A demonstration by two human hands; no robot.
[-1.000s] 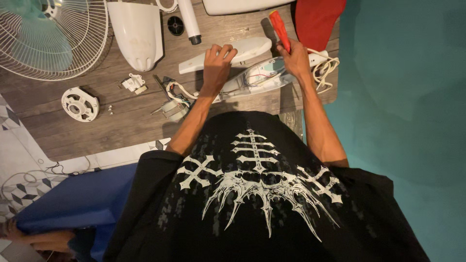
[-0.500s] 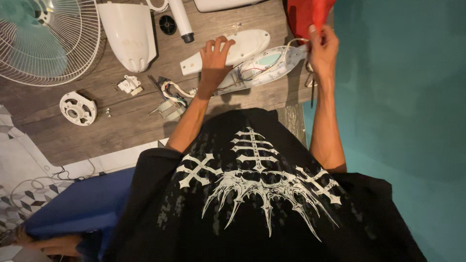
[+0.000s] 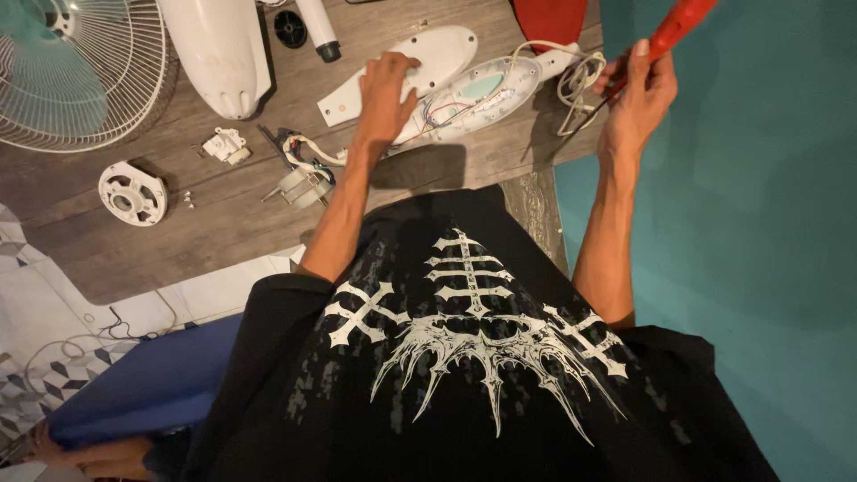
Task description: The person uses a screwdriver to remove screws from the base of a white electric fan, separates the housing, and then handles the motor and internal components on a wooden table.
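My left hand (image 3: pixel 386 94) presses down on an opened white fan housing (image 3: pixel 473 94) with coloured wires inside, lying on a wooden table (image 3: pixel 205 223). Its flat white cover (image 3: pixel 428 55) lies just behind the hand. My right hand (image 3: pixel 638 98) is raised off the table's right edge, over the teal floor, and grips a red-handled screwdriver (image 3: pixel 678 22) whose dark shaft points down-left toward a coiled white cord (image 3: pixel 576 85).
A fan grille with teal blades (image 3: pixel 71 71) lies at the far left. A white shell (image 3: pixel 219 54), a white tube (image 3: pixel 317 31), a small motor (image 3: pixel 299 183), a round white hub (image 3: pixel 132 192) and a small switch part (image 3: pixel 223 145) are scattered on the table. Another person's hand (image 3: pixel 85 451) shows bottom left.
My right hand has swung the screwdriver from over the housing out to the right, past the table edge. My left hand stayed on the housing. The view shifted slightly.
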